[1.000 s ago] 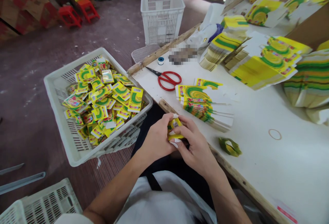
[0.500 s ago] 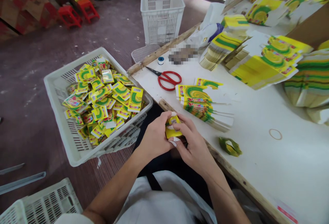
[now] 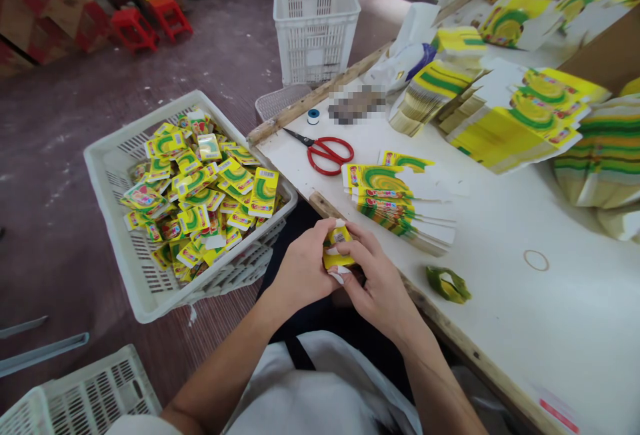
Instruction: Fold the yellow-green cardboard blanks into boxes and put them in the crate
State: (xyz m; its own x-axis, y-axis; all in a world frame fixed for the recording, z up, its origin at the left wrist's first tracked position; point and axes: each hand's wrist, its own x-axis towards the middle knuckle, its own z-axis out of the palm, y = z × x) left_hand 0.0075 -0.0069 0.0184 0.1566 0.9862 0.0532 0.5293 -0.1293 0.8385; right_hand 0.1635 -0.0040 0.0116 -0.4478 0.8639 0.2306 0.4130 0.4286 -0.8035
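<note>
Between my two hands, over my lap by the table edge, is a small yellow carton (image 3: 332, 260) with a barcode on it. My left hand (image 3: 306, 263) grips its left side, and my right hand (image 3: 373, 274) closes on its right side with fingers across the front. White wrapping shows on some fingertips. The fingers cover much of the carton. Just beyond, a fanned stack of flat yellow-green cartons (image 3: 380, 185) lies on the table. To the left, a white plastic crate (image 3: 120, 275) holds many small yellow-green cartons (image 3: 200, 188).
Red-handled scissors (image 3: 330, 155) and a thread spool (image 3: 313, 116) lie on the white table (image 3: 500, 328). A green peel-like piece (image 3: 448, 284) and a rubber band (image 3: 536, 260) are at right. Carton stacks (image 3: 520, 115) stand farther back; another white crate (image 3: 316, 28) is on the floor.
My fingers and the yellow carton have shifted only very slightly, and both hands keep their grip. The other things stay where they were.
</note>
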